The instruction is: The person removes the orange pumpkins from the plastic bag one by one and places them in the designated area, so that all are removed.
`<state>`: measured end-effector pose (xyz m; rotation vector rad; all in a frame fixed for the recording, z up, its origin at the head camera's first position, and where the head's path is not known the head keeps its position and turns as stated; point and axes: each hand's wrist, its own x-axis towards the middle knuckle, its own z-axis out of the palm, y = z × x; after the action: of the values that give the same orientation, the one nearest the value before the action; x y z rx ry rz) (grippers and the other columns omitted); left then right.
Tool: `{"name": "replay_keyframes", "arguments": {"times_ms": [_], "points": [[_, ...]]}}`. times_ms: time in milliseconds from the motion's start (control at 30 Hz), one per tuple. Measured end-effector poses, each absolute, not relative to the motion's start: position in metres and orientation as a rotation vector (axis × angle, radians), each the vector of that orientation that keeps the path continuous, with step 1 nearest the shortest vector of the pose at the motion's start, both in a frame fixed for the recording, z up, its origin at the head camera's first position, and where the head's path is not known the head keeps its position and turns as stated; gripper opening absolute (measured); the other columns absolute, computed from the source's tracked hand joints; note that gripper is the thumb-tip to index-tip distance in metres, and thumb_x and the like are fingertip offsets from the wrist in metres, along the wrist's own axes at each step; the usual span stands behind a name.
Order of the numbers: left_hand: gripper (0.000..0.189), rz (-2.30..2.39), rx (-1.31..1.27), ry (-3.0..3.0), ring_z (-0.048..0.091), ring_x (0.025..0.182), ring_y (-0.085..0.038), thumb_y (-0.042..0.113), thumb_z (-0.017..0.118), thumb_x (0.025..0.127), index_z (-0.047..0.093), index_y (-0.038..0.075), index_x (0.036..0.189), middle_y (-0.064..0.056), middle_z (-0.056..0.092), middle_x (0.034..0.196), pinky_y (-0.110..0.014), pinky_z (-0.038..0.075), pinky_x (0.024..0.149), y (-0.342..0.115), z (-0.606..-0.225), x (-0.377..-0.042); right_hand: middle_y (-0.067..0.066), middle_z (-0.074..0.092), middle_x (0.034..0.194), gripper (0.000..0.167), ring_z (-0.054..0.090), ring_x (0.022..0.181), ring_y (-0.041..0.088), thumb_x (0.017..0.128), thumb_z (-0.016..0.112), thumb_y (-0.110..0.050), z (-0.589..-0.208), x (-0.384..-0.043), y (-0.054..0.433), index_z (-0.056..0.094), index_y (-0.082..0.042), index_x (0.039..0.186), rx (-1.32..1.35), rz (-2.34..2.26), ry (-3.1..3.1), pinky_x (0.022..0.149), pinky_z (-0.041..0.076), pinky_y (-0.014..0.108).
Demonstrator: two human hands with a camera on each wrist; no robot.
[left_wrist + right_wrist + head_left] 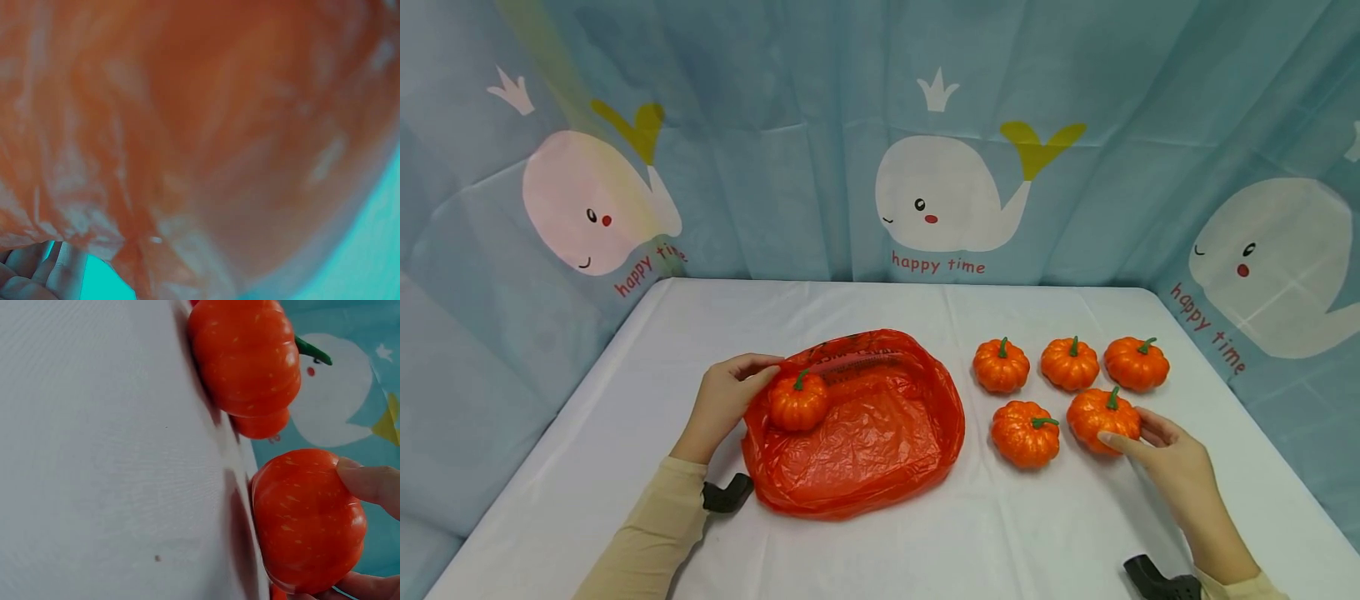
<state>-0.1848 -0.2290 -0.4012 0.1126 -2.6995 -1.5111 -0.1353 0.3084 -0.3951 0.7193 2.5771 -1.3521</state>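
A red plastic bag (857, 454) lies spread on the table with its mouth facing up and its rim raised. Inside, near its left side, sits one small orange pumpkin (799, 402) with a green stem. My left hand (730, 396) pinches the bag's left rim between thumb and fingers; in the left wrist view the red plastic (187, 125) fills most of the picture. On the right, my right hand (1176, 462) grips another pumpkin (1093, 419) by its sides, thumb in front and fingers behind. The right wrist view shows this pumpkin (309, 519) close over the tabletop.
Beside the held pumpkin lies another pumpkin (1026, 435) with its stem tipped right. Behind them, a row holds a left pumpkin (1002, 367), a middle one and a right pumpkin (1137, 365). A blue whale-print curtain (820, 192) hangs around the white table (1000, 533).
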Motion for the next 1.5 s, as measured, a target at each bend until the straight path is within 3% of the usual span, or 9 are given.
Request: {"name": "replay_keyframes", "arguments": {"times_ms": [1333, 1433, 1500], "points": [[0.034, -1.510, 0.110, -2.684, 0.060, 0.112, -0.023, 0.035, 0.063, 0.098, 0.073, 0.011, 0.120, -0.012, 0.071, 0.119, -0.012, 0.047, 0.082, -0.228, -0.400, -0.184, 0.025, 0.012, 0.164, 0.101, 0.016, 0.151, 0.045, 0.091, 0.071, -0.044, -0.403, -0.138, 0.316, 0.009, -0.004, 0.159, 0.662, -1.420, 2.519, 0.116, 0.025, 0.060], [0.034, -1.518, 0.117, -2.686, 0.060, 0.113, -0.024, 0.035, 0.063, 0.098, 0.072, 0.010, 0.120, -0.013, 0.071, 0.119, -0.012, 0.047, 0.082, -0.228, -0.400, -0.184, 0.018, 0.017, 0.165, 0.094, 0.020, 0.152, 0.037, 0.092, 0.069, -0.042, -0.399, -0.134, 0.311, 0.014, -0.007, 0.160, 0.716, -1.452, 2.564, 0.117, 0.028, 0.049], [0.035, -1.520, 0.119, -2.686, 0.060, 0.113, -0.024, 0.035, 0.063, 0.098, 0.072, 0.010, 0.120, -0.013, 0.071, 0.120, -0.012, 0.047, 0.082, -0.228, -0.400, -0.184, 0.013, 0.021, 0.165, 0.088, 0.024, 0.152, 0.029, 0.093, 0.068, -0.041, -0.394, -0.132, 0.307, 0.019, -0.010, 0.159, 0.743, -1.504, 2.613, 0.114, 0.033, 0.034]]}}
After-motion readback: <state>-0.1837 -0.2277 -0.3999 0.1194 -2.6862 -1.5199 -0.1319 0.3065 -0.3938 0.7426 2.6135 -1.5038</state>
